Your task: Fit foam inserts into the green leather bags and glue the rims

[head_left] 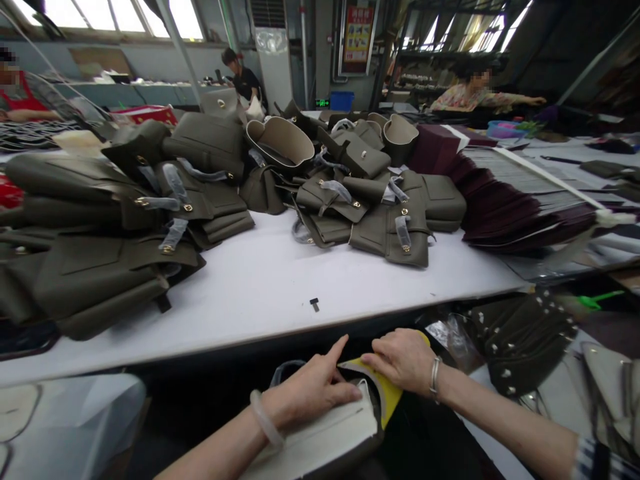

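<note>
A bag lies low in front of me, its cream lining facing up and a dark edge showing at its right end. My left hand grips it near that end, thumb pressed on the cream lining and index finger stretched forward. Closed around a curved yellow sheet is my right hand. The sheet has a pale edge and curls beside the bag's end; whether they are joined I cannot tell. Fingertips under the bag and behind the sheet are hidden.
Ahead, a white table bears many olive-grey handbags and a small dark T-shaped piece. Dark red stacked pieces lie at right. Studded dark material is near my right arm, a translucent plastic cover at left. Other people sit farther back.
</note>
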